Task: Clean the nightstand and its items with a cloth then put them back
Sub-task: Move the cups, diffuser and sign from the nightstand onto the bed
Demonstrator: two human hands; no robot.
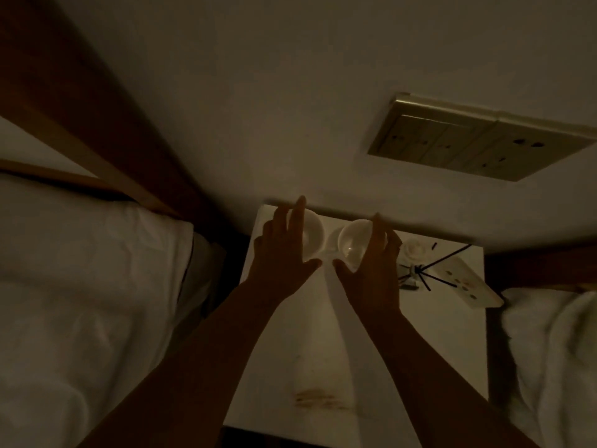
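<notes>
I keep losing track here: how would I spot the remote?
Find the white nightstand between the two beds. On its right edge, beside the black sticks, lies the remote: the only flat white slab, dotted with round buttons.

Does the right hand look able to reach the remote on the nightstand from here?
Probably yes, with care. The right hand is at a glass, and the remote lies just to its right, but the diffuser sticks stand between them.

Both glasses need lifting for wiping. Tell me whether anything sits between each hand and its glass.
Nothing visible does. The left hand is at the left glass, the right hand at the right glass. The diffuser and remote lie further right, out of the way.
</notes>
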